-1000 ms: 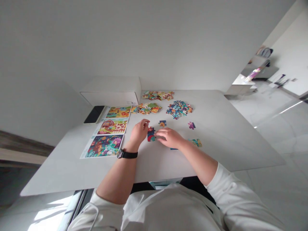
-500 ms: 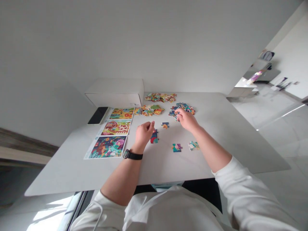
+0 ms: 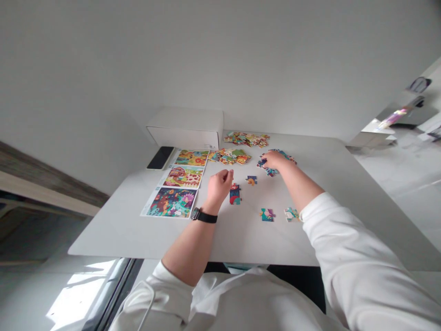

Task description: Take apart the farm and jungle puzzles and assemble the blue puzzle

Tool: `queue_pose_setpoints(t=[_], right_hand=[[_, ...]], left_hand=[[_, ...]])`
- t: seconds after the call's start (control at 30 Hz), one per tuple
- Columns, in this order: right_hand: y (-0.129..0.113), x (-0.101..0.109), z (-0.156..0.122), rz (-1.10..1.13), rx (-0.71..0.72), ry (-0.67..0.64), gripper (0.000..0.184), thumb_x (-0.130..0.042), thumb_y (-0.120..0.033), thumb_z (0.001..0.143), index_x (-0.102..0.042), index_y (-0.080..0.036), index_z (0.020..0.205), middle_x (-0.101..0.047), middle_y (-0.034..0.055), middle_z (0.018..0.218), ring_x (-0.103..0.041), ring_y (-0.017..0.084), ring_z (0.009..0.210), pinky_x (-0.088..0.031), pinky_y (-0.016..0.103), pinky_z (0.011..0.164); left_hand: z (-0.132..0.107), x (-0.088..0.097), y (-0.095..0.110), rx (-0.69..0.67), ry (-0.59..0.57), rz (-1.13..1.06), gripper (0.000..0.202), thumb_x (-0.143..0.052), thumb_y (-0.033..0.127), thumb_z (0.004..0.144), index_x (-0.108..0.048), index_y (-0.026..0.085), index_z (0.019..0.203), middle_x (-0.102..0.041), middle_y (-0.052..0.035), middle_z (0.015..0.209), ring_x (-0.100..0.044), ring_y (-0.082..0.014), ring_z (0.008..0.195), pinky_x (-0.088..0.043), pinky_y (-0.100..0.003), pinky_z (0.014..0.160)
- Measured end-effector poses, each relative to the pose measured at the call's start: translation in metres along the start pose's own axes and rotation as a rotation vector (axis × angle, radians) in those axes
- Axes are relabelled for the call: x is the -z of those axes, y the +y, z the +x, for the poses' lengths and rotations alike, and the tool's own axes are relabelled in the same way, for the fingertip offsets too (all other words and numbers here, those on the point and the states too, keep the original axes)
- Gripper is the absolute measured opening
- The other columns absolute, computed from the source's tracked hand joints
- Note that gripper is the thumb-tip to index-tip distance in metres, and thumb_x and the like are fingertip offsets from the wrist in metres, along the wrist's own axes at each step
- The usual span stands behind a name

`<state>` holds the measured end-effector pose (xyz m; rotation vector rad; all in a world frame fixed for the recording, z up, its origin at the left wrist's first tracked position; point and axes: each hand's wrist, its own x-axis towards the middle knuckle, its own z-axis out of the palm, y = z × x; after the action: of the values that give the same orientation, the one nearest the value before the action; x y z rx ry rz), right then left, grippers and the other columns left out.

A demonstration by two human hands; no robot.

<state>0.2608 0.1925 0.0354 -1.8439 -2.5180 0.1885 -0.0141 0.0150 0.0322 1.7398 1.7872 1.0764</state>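
My left hand (image 3: 220, 184), a dark watch on its wrist, is curled closed above the table, and no object shows in its fingers. Just beside it lie joined jigsaw pieces (image 3: 234, 195) in dark blue, red and teal. My right hand (image 3: 274, 160) reaches over a heap of dark blue jigsaw pieces (image 3: 270, 172), its fingers apart and touching the heap; the fingertips are partly hidden among the pieces. Between the hands is a piece with an orange crescent (image 3: 251, 180). Nearer me lie a teal and purple piece (image 3: 267, 214) and a pale teal piece (image 3: 291, 214), close to my right sleeve.
Three printed picture sheets (image 3: 147, 208) lie in a column on the left. A phone (image 3: 160, 157) and a white box (image 3: 184, 133) stand behind them. Two more heaps, yellow-green pieces (image 3: 230, 156) and mixed pieces (image 3: 246, 139), lie towards the wall.
The view has swung left, so everything sits further right in the picture. My right hand has gone deeper into the dark blue heap. My left hand stays closed beside the joined pieces.
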Motion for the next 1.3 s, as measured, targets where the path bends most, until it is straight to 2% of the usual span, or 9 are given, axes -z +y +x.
queue_pose_setpoints(t=[0.13,0.27,0.37,0.53,0.73,0.9,1.07,1.17,1.3], right_hand=[[0.005,-0.001,-0.004,0.012,-0.018,0.039,0.039,-0.096,-0.028,0.068,-0.085,-0.027,0.105,-0.080,0.0076,0.118,-0.074,0.025,0.101,-0.055,0.033,0.094],[0.002,0.000,-0.022,0.148,-0.015,0.128,0.027,-0.086,-0.020,0.079,-0.081,-0.024,0.105,-0.081,0.0072,0.115,-0.073,0.025,0.104,-0.054,0.035,0.095],[-0.001,0.003,-0.040,0.317,-0.027,0.204,0.013,-0.075,-0.019,0.087,-0.078,-0.023,0.100,-0.082,0.0053,0.106,-0.073,0.024,0.100,-0.054,0.036,0.095],[-0.017,0.001,-0.075,0.733,0.044,0.359,0.015,-0.065,-0.026,0.093,-0.076,-0.022,0.104,-0.081,0.0065,0.104,-0.074,0.022,0.094,-0.058,0.037,0.092],[-0.059,-0.027,-0.124,0.969,0.187,0.282,0.028,-0.071,-0.039,0.092,-0.075,-0.023,0.115,-0.080,0.0063,0.101,-0.074,0.021,0.089,-0.061,0.036,0.086],[-0.079,-0.043,-0.134,0.953,0.184,0.265,0.026,-0.069,-0.036,0.095,-0.075,-0.023,0.117,-0.082,0.0058,0.099,-0.075,0.020,0.085,-0.061,0.036,0.086],[-0.072,-0.047,-0.132,0.861,0.131,0.356,0.025,-0.063,-0.025,0.099,-0.074,-0.023,0.122,-0.082,0.0087,0.112,-0.077,0.022,0.100,-0.062,0.038,0.092],[-0.067,-0.050,-0.135,0.644,0.156,0.409,0.028,-0.062,-0.017,0.097,-0.074,-0.022,0.122,-0.079,0.0120,0.123,-0.074,0.026,0.114,-0.059,0.045,0.103],[-0.067,-0.055,-0.138,0.373,0.258,0.398,0.034,-0.065,-0.013,0.095,-0.074,-0.020,0.127,-0.075,0.0151,0.133,-0.067,0.033,0.127,-0.051,0.053,0.115]], left_hand=[[0.001,-0.001,-0.001,-0.012,0.009,-0.018,0.043,-0.050,0.047,0.106,-0.063,0.023,0.074,-0.075,-0.0047,0.076,-0.065,-0.0188,0.071,-0.040,-0.029,0.066],[0.001,-0.001,-0.002,0.003,0.013,-0.022,0.043,-0.049,0.048,0.107,-0.064,0.022,0.075,-0.075,-0.0042,0.077,-0.066,-0.0185,0.073,-0.041,-0.028,0.067],[0.001,-0.002,-0.003,0.002,0.029,-0.027,0.043,-0.049,0.048,0.107,-0.066,0.022,0.078,-0.074,-0.0040,0.078,-0.066,-0.0183,0.074,-0.041,-0.028,0.067],[0.000,-0.007,-0.003,-0.019,0.036,-0.063,0.030,-0.055,0.044,0.104,-0.071,0.022,0.094,-0.070,-0.0015,0.077,-0.062,-0.0165,0.071,-0.042,-0.027,0.068],[-0.008,-0.019,0.002,-0.139,-0.194,-0.210,0.033,-0.068,0.047,0.097,-0.075,0.022,0.117,-0.078,-0.0053,0.100,-0.068,-0.0162,0.082,-0.052,-0.026,0.075],[-0.010,-0.027,-0.001,-0.155,-0.361,-0.204,0.017,-0.073,0.035,0.091,-0.078,0.021,0.098,-0.077,-0.0032,0.082,-0.066,-0.0164,0.073,-0.053,-0.028,0.070],[-0.003,-0.027,-0.009,-0.003,-0.278,-0.352,0.020,-0.074,0.038,0.089,-0.073,0.019,0.093,-0.075,-0.0041,0.081,-0.067,-0.0157,0.070,-0.052,-0.027,0.064],[0.001,-0.027,-0.013,0.106,-0.232,-0.497,0.024,-0.074,0.036,0.089,-0.068,0.018,0.103,-0.074,-0.0030,0.081,-0.067,-0.0140,0.066,-0.052,-0.025,0.061],[0.003,-0.028,-0.015,0.179,-0.200,-0.586,0.034,-0.069,0.022,0.087,-0.061,0.018,0.120,-0.074,0.0000,0.079,-0.070,-0.0135,0.069,-0.057,-0.026,0.069]])
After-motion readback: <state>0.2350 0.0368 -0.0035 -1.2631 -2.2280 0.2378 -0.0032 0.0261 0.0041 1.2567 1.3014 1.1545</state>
